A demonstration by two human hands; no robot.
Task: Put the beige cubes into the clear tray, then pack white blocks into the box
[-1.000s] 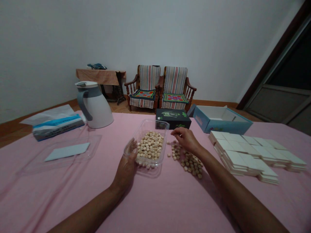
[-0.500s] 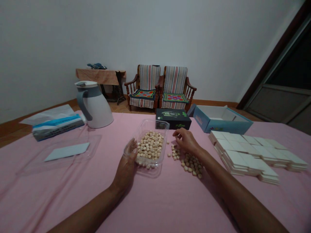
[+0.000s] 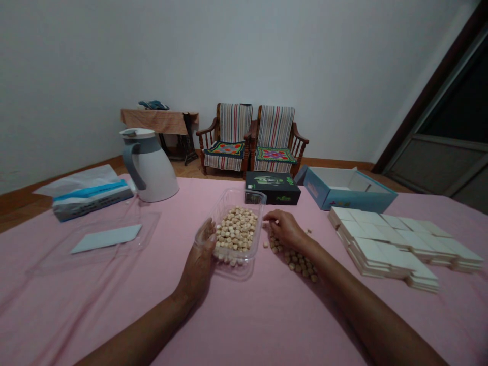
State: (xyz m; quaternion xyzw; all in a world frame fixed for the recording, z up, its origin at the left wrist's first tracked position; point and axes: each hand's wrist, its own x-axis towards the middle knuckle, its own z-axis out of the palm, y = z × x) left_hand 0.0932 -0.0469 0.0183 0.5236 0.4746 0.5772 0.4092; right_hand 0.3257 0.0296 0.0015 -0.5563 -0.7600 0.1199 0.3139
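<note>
My left hand (image 3: 198, 262) is closed on the left wall of a clear plastic tub (image 3: 261, 206). Many small, rounded tan pieces (image 3: 237, 229) lie inside the tub, which rests on the pink cloth. Just right of it is my right hand (image 3: 285, 229), its fingers drawn together and pointing at the tub's right wall. A single piece (image 3: 264, 225) shows right under those fingertips; whether they grip it is unclear. Below the hand and wrist spreads a loose pile of the same pieces (image 3: 301, 263), partly hidden. One stray piece (image 3: 266, 245) sits left of the pile.
A black box (image 3: 272, 195) stands behind the tub, with a blue open box (image 3: 354, 198) to its right. Stacked pale square tiles (image 3: 381, 236) fill the right side. On the left are a white jug (image 3: 158, 175), a tissue pack (image 3: 91, 198) and a clear lid (image 3: 150, 229).
My right hand has moved left and slightly down, toward the tub's right wall and the single piece. The left hand keeps its place on the tub.
</note>
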